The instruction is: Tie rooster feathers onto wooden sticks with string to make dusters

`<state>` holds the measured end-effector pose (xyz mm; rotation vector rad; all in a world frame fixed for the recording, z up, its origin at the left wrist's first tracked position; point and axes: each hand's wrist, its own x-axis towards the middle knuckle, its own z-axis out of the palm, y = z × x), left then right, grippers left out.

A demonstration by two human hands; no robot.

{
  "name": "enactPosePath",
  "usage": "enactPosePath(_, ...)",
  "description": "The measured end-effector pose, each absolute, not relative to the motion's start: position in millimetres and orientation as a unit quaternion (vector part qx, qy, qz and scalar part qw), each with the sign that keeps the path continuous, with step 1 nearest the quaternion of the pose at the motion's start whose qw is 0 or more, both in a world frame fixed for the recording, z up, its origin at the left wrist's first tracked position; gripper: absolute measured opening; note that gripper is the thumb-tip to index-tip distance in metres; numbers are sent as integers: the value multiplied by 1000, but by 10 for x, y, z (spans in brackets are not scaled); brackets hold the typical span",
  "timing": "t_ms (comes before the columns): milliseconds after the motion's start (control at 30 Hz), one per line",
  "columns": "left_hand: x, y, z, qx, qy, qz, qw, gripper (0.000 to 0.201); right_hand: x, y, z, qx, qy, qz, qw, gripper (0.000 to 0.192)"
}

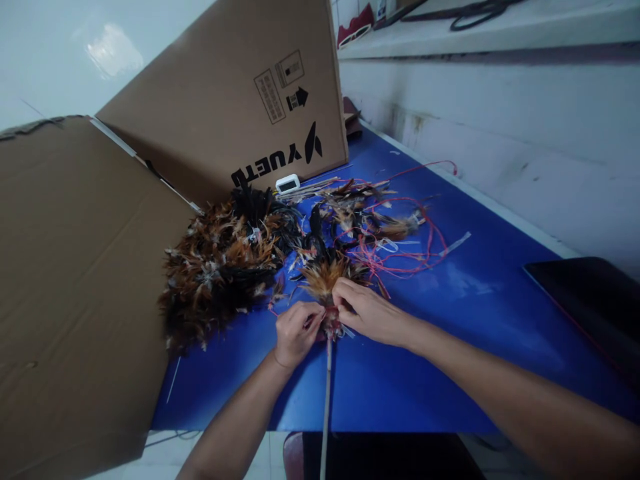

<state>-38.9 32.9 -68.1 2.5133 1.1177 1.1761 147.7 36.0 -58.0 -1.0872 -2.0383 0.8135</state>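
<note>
A feather duster (pixel 327 280) lies over the table's near edge, with brown and black feathers at its far end. Its thin stick (pixel 328 387) points down toward me. Pinched fingers of my left hand (pixel 299 331) touch the left side of the reddish bound part (pixel 332 323) below the feathers. On the other side, my right hand (pixel 367 311) is closed, with curled fingertips close against the feather base. What either hand pinches is too small or hidden to name. A bit of pink string (pixel 271 309) shows left of my left hand.
A big pile of brown and black feathers (pixel 215 267) lies at left beside a tall cardboard box (pixel 225 87). Tangled pink string (pixel 380 257), loose feathers (pixel 350 210) and a small white device (pixel 287 184) lie farther back. A dark flat object (pixel 580 287) is at right.
</note>
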Motion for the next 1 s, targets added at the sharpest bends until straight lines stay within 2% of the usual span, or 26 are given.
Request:
enactPosePath(567, -349, 319, -708, 770, 459, 392, 210, 5, 1587, 319, -527, -417, -794, 312, 313, 18)
enactPosePath(900, -340, 392, -709, 660, 492, 413, 389, 26, 1550, 329, -578, -432, -784, 305, 324, 16)
enactPosePath(1000, -382, 374, -723, 644, 482, 432, 408, 32, 1532, 329, -597, -437, -781, 302, 328, 14)
